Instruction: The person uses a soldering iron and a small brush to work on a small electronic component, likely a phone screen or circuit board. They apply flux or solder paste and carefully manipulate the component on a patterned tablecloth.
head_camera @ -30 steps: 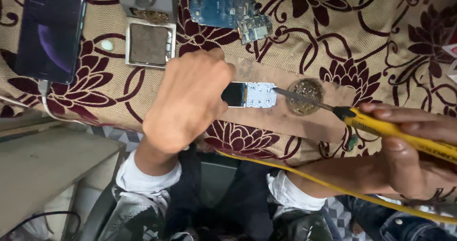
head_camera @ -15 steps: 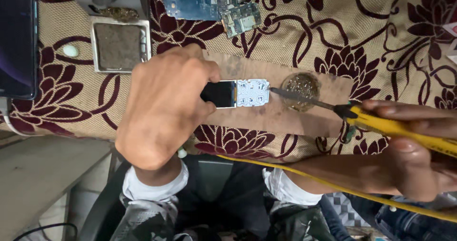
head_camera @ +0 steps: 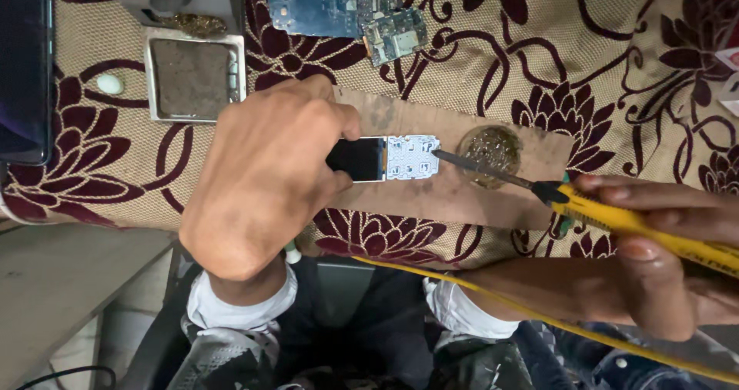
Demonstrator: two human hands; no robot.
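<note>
Your left hand (head_camera: 265, 178), at centre left of the frame, pinches the dark screen end of a small phone board (head_camera: 383, 158) between thumb and fingers, its grip closed on that end. The board lies flat on a brown cardboard strip (head_camera: 446, 197) at mid-frame. Your right hand (head_camera: 670, 263), at the lower right, is wrapped shut around a yellow soldering iron (head_camera: 639, 222); the iron's dark tip meets the white keypad end of the board. Just right of the board, on the same strip, sits a round tin of flux (head_camera: 489, 148). The table is covered by a beige cloth with maroon flowers (head_camera: 616, 66). At the upper left of the frame lie a square metal tray (head_camera: 195, 78) and the edge of a dark screen (head_camera: 25, 66); at top centre rests a blue circuit board (head_camera: 346, 9). A yellow cord (head_camera: 539, 321) crosses the lower frame above your lap.
</note>
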